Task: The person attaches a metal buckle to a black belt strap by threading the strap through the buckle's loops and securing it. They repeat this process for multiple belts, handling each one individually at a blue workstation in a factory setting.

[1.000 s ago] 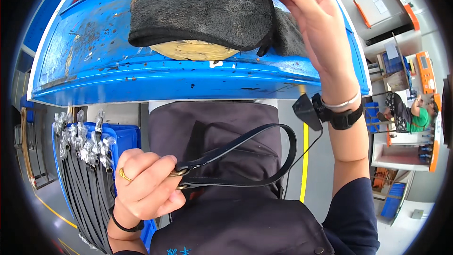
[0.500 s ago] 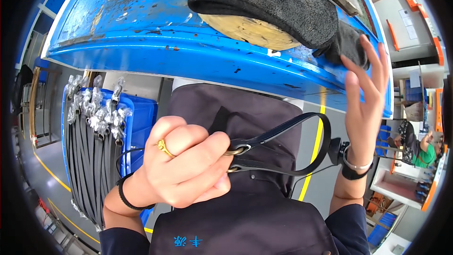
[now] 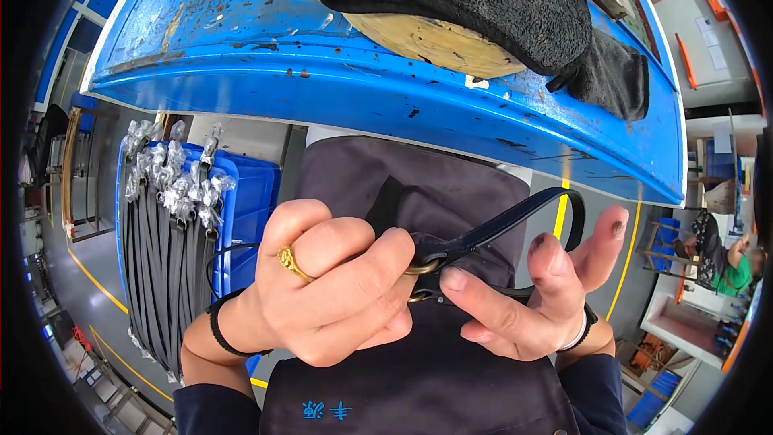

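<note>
A looped black strap (image 3: 515, 221) with brass-coloured metal rings (image 3: 425, 267) at its ends stretches in front of my lap. My left hand (image 3: 326, 282) is closed around the ends beside the rings, its knuckles facing up; its fingers hide the part inside. My right hand (image 3: 535, 298) is over the lower run of the loop, fingers apart. One of its fingertips is right by the rings; whether it touches them I cannot tell. Dark smudges mark several of its fingertips. Behind this hand part of the loop is hidden.
A blue workbench (image 3: 266, 84) with worn paint spans the front. On it lie a dark fleecy cloth (image 3: 483, 8) and a round yellowish board (image 3: 435, 42). Left of me, many black straps (image 3: 165, 266) with plastic-wrapped ends hang over a blue bin (image 3: 250, 193). Another person (image 3: 733, 270) is far right.
My right hand has come down from beside the cloth on the bench to the strap's rings. My left hand keeps its grip on the strap and has shifted slightly right in view.
</note>
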Demonstrator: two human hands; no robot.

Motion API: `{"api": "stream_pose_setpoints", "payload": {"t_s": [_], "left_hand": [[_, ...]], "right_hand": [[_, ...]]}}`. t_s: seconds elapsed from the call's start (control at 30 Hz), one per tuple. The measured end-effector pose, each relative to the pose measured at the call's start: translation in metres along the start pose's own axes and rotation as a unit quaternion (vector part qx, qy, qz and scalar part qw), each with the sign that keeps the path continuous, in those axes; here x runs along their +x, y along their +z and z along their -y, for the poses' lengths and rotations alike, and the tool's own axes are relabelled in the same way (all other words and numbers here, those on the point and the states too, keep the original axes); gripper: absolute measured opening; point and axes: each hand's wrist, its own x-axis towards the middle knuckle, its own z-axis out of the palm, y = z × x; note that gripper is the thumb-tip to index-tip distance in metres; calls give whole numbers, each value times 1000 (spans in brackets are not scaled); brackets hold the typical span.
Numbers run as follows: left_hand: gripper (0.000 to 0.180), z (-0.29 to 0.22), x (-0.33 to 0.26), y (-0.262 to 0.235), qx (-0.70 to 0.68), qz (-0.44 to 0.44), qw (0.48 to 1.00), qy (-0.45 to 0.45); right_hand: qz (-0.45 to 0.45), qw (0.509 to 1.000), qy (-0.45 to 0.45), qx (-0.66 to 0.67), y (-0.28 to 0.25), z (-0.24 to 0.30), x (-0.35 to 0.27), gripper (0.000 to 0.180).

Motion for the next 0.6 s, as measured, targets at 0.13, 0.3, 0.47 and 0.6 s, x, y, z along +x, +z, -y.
{"api": "stream_pose_setpoints", "payload": {"t_s": [0.13, 0.3, 0.47, 0.6], "left_hand": [[7, 1, 0, -1, 1, 5, 1000, 9], [8, 1, -3, 1, -2, 0, 1000, 12], [9, 2, -2, 0, 0, 6, 1000, 20], [13, 2, -2, 5, -4, -22, 999, 23]], "right_hand": [[2, 997, 5, 79, 0, -3, 1, 32], [-38, 961, 96, 257, 0, -19, -3, 38], [8, 977, 94, 193, -2, -18, 3, 44], [14, 984, 57, 166, 4, -16, 7, 46]]}}
